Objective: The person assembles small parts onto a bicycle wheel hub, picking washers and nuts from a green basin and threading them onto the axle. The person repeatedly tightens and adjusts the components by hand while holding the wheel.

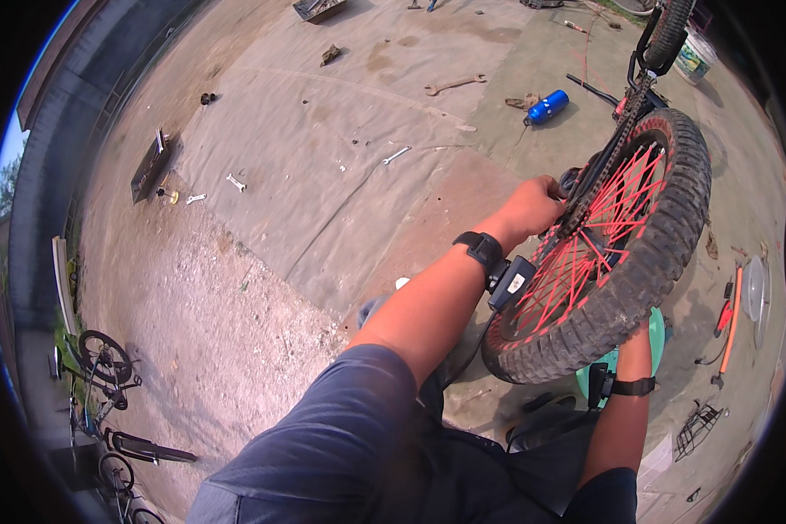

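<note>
A bicycle wheel (pixel 686 201) with a knobby black tyre and red spokes stands tilted before me, still on its bike. Along its left side runs the chain (pixel 604 162). My left hand (pixel 537 210) is at that side, beside the chain and close to a dark round part (pixel 571 180). Its fingers are curled inward; what they hold is hidden. My right forearm (pixel 622 428) reaches up behind the lower part of the tyre, which hides the right hand and its fingers. A green plastic thing (pixel 658 336) shows partly behind the tyre.
A blue bottle (pixel 548 107) and a large wrench (pixel 456 85) lie beyond the wheel. Smaller wrenches (pixel 396 155) are scattered leftward, near a dark tray (pixel 151 166). An orange-handled tool (pixel 732 319) lies right. A white bucket (pixel 695 57) stands far right; bicycles (pixel 105 358) stand lower left.
</note>
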{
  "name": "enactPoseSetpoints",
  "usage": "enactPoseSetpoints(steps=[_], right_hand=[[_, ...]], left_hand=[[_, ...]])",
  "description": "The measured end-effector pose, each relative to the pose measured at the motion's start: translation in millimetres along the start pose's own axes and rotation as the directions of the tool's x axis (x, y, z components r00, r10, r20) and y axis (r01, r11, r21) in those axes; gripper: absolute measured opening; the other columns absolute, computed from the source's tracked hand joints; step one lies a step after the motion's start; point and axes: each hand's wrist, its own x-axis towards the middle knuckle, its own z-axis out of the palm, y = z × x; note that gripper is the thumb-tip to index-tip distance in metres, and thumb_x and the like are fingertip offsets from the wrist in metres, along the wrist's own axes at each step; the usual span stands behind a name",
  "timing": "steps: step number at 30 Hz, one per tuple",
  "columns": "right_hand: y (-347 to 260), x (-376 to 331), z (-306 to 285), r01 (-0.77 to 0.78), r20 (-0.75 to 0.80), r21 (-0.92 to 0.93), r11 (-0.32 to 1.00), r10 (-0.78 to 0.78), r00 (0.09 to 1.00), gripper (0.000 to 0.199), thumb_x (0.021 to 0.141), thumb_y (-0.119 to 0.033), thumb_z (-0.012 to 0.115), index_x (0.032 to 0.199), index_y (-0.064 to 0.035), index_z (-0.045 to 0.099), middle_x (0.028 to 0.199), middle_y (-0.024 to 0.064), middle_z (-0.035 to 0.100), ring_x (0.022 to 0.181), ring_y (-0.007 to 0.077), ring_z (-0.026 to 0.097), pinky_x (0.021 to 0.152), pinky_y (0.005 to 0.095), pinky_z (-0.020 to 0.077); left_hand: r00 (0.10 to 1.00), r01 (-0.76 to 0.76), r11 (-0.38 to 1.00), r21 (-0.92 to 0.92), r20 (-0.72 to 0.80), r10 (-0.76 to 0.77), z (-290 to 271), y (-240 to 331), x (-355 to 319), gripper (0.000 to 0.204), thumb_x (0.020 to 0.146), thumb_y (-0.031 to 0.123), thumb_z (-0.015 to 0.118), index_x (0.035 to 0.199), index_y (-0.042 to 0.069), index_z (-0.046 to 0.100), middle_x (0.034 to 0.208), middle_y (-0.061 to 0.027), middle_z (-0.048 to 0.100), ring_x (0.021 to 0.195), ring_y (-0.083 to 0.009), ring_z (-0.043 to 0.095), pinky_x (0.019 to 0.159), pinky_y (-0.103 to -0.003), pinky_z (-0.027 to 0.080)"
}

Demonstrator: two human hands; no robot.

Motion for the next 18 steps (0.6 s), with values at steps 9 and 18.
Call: enactPoseSetpoints(steps=[9, 18], right_hand=[[-3, -3, 10, -0.008, -0.036, -0.054, 0.999, 0.006, 0.999, 0.04, 0.096, -0.015, 0.056, 0.135, -0.0033, 0.054, 0.124, 0.0095, 0.065, 0.109, 0.0258, 0.065, 0.095, 0.0399, 0.0531], [-11, -9, 40, -0.007, -0.13, -0.212, 0.977, -0.021, 0.991, 0.043, 0.093, -0.011, 0.061, 0.134, -0.0029, 0.055, 0.122, 0.0096, 0.066, 0.106, 0.025, 0.065, 0.093, 0.0391, 0.0538]], left_hand=[[0.997, 0.079, 0.997, -0.018, 0.021, -0.079, 0, -2, 5, 0.043, 0.081, 0.023, 0.075, 0.113, -0.004, 0.064, 0.103, -0.0122, 0.069, 0.092, -0.0187, 0.063, 0.085, -0.032, 0.05], [0.993, 0.115, 0.993, 0.014, 0.028, -0.115, 0, 0, 7, 0.039, 0.081, 0.015, 0.07, 0.113, -0.005, 0.064, 0.105, -0.0148, 0.068, 0.095, -0.0211, 0.062, 0.082, -0.033, 0.05]])
